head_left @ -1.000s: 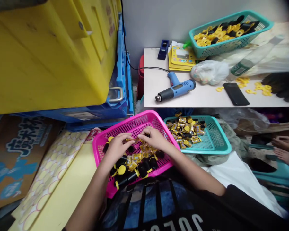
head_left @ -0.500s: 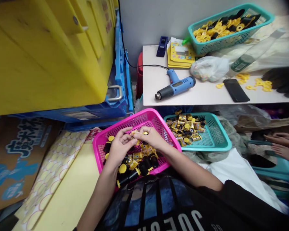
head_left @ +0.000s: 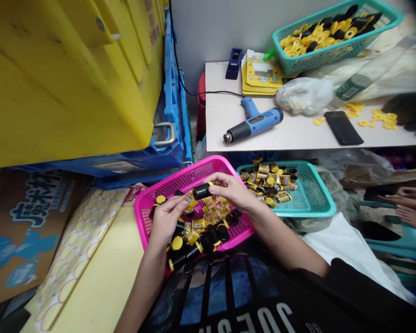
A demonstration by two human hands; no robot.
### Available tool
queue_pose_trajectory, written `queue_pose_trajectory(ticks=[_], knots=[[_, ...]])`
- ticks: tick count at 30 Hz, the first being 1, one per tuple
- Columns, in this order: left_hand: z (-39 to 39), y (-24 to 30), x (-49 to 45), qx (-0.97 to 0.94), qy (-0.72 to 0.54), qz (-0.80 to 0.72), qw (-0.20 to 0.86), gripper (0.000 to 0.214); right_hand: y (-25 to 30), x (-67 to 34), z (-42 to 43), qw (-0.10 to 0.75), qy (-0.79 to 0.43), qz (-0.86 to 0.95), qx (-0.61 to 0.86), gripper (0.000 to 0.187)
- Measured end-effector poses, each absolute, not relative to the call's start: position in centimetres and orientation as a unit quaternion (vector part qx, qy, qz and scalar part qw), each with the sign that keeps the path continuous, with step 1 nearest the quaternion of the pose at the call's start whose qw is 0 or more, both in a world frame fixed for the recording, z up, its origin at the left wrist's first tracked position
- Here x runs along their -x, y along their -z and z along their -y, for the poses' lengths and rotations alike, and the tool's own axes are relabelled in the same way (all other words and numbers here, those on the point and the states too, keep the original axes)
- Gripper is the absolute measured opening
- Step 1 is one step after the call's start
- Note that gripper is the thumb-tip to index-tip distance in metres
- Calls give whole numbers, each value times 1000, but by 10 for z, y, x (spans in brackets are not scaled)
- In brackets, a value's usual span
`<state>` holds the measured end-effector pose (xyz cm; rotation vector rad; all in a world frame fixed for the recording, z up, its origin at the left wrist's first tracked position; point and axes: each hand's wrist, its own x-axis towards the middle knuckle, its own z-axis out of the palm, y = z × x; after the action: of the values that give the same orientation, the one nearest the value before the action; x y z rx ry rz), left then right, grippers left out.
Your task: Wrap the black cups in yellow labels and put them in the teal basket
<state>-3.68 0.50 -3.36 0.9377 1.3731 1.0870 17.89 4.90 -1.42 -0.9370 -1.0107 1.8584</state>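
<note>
Here, in the head view, the right hand (head_left: 230,189) hangs over the middle of the pink basket (head_left: 194,169), thumb and fingers closed around a black cylinder (head_left: 201,190) lying sideways. The left hand (head_left: 166,218) sits above the basket's left half with curled fingers, its tips at a small yellow wrapper (head_left: 190,202) just under the cylinder; whether it grips the wrapper cannot be told. A heap of black and yellow pieces (head_left: 201,233) fills the near part of the basket.

Just right of the pink basket stands a teal basket (head_left: 298,214) with yellow-wrapped pieces (head_left: 270,180). Behind the pink basket is a white table (head_left: 298,134) carrying a blue heat gun (head_left: 253,124) and a dark phone (head_left: 343,128). Left of and above it hangs a yellow crate (head_left: 62,78). Well to its right are another person's hands (head_left: 409,206).
</note>
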Motion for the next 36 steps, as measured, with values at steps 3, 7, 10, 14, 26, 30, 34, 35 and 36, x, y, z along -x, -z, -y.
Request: queue_pose_trajectory(ticks=[3, 7, 10, 14, 26, 30, 34, 35, 36], knots=[[-5, 28, 32, -383, -465, -553, 576, 37, 11, -176, -50, 380, -725, 436, 374, 29], [-6, 20, 29, -369, -466, -550, 586, 36, 12, -179, -50, 356, -713, 470, 379, 28], [-7, 16, 29, -367, -460, -556, 588, 38, 15, -180, -49, 355, -712, 481, 368, 29], [-8, 13, 27, -381, -455, -564, 575, 40, 21, -175, -46, 380, -694, 486, 371, 29], [-7, -1, 20, -441, -426, -545, 571, 38, 28, -148, -27, 464, -724, 390, 330, 39], [-5, 4, 10, -448, -447, -530, 564, 43, 32, -131, -19, 469, -783, 293, 283, 46], [-2, 14, 5, -427, -455, -530, 575, 35, 36, -119, -17, 453, -800, 255, 299, 66], [-1, 15, 5, -416, -459, -528, 581, 35, 36, -119, -17, 442, -806, 258, 297, 69], [-1, 16, 5, -406, -465, -525, 586, 36, 35, -120, -18, 428, -816, 261, 289, 70]])
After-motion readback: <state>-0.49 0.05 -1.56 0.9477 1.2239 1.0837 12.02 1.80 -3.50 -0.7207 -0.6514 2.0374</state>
